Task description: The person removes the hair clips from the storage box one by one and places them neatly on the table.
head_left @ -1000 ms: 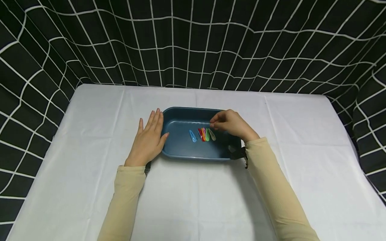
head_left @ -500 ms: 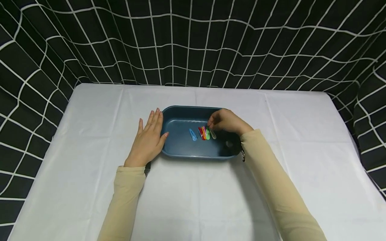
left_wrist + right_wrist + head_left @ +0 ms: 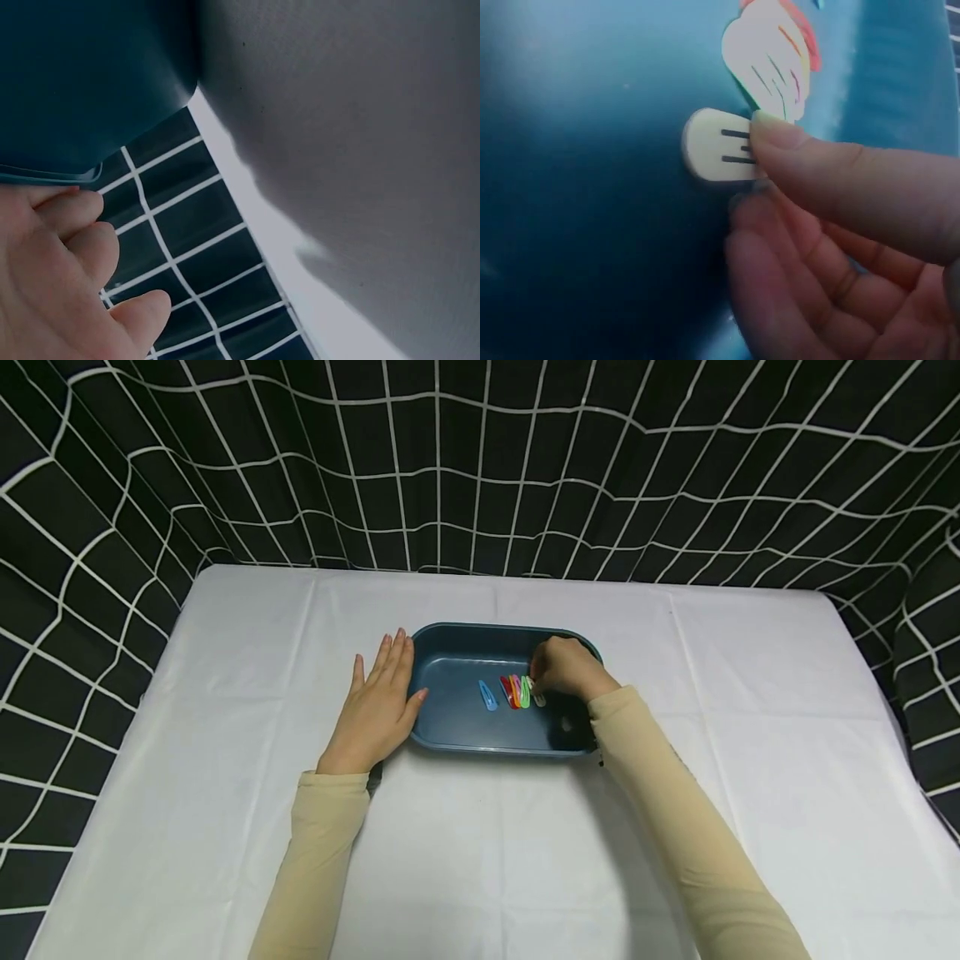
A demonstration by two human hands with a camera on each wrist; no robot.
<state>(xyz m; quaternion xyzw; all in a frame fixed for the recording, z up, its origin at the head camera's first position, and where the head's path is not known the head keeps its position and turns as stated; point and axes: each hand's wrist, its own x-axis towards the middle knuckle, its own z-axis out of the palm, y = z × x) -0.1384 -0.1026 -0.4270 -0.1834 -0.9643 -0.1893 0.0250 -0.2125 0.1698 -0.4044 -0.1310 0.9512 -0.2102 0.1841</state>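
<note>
In a dark blue-green tray (image 3: 495,750), my right hand (image 3: 568,668) pinches a pale snap hair clip (image 3: 709,146) between thumb and fingers; part of the clip is hidden under the thumb. Just left of it lies a tight, overlapping row of clips: a green clip (image 3: 525,692), a pink and an orange one, and a red clip (image 3: 508,692). A blue hair clip (image 3: 487,695) lies apart, farther left. My left hand (image 3: 371,718) lies with straight fingers against the tray's left rim, thumb over the edge.
A white cloth (image 3: 420,860) covers the table under the tray. Black curtain with a white net (image 3: 480,468) rises behind the table and along both sides. The right forearm's shadow falls across the tray's right part.
My right hand has come down and slightly left to the pale clip and now pinches it. The left hand stays at the rim. The head view has shifted slightly.
</note>
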